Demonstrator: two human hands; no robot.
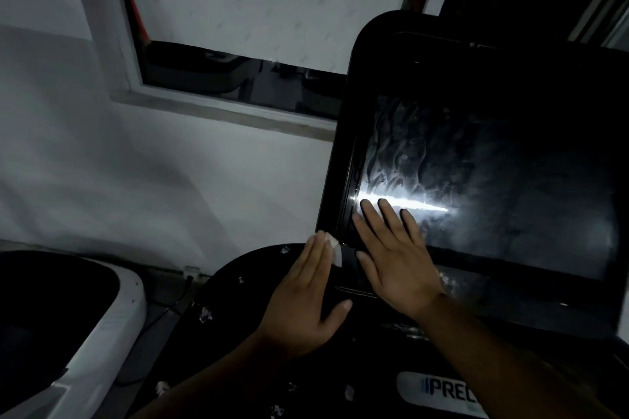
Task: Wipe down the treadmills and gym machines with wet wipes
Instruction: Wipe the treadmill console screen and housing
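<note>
Along the back, a white wall with a framed window, pale blind drawn most of the way down. At right, a black treadmill console; within it a dark screen, streaked with wet smears and a bright glare near the lower left corner. At lower left, part of a neighbouring machine, white-edged, black inside. Right hand laid flat on the screen's lower left corner, grip apart, fingers straight and spread. Left hand just beside it, grip apart, straight fingers pressing a white wet wipe against the console's lower left edge. Below, a badge lettered "PREC". Small white scraps scattered on the black housing.
</note>
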